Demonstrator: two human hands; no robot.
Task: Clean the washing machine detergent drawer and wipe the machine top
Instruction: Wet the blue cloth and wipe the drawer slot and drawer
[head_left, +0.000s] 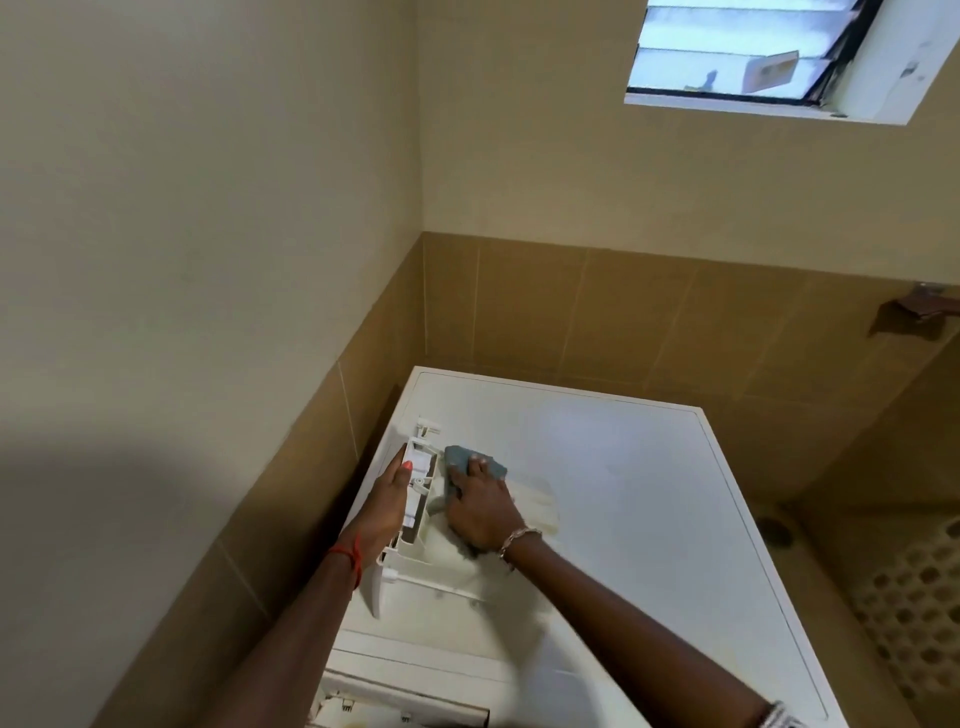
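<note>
The white detergent drawer (415, 499) lies pulled out on the left part of the white washing machine top (649, 493). My left hand (387, 506) grips the drawer's left side and steadies it. My right hand (483, 512) presses a grey-blue cloth (462, 460) into the drawer; part of the cloth is hidden under my palm. The empty drawer slot (405, 709) shows at the machine's front, bottom of view.
The machine stands in a corner, with a tan tiled wall (291, 493) close on its left and behind it. A louvred window (753, 47) is high on the back wall. A white perforated basket (919, 592) sits on the floor to the right.
</note>
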